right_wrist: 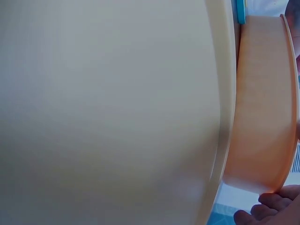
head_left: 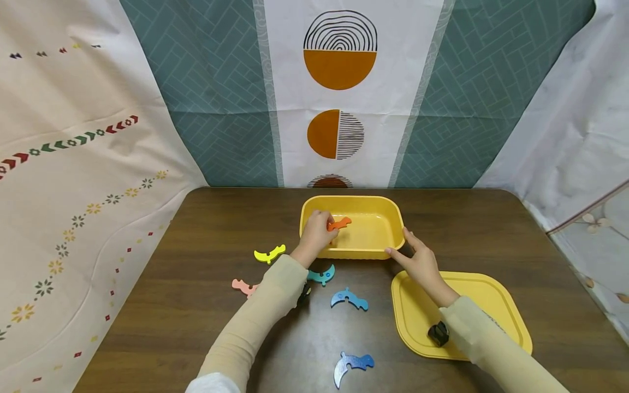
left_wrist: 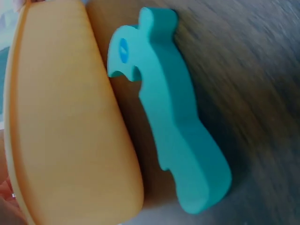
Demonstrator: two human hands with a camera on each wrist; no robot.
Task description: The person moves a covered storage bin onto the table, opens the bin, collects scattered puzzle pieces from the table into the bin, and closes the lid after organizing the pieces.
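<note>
My left hand (head_left: 316,234) pinches an orange curved toy piece (head_left: 341,223) inside the yellow box (head_left: 351,254), near the box's left side. At the front right corner of that box, my right hand (head_left: 420,262) grips the rim between thumb and fingers. Below my left wrist lies a teal toy piece (head_left: 322,275), which shows large beside the box wall in the left wrist view (left_wrist: 173,112). In the right wrist view, curled fingers (right_wrist: 274,204) touch the box's corner.
A yellow lid (head_left: 484,292) lies flat under my right forearm. Around the table are a bright yellow piece (head_left: 270,254), a pink piece (head_left: 243,286) partly behind my left sleeve, a light blue piece (head_left: 349,298) and a dark blue piece (head_left: 351,364). Patterned cloth hangs behind.
</note>
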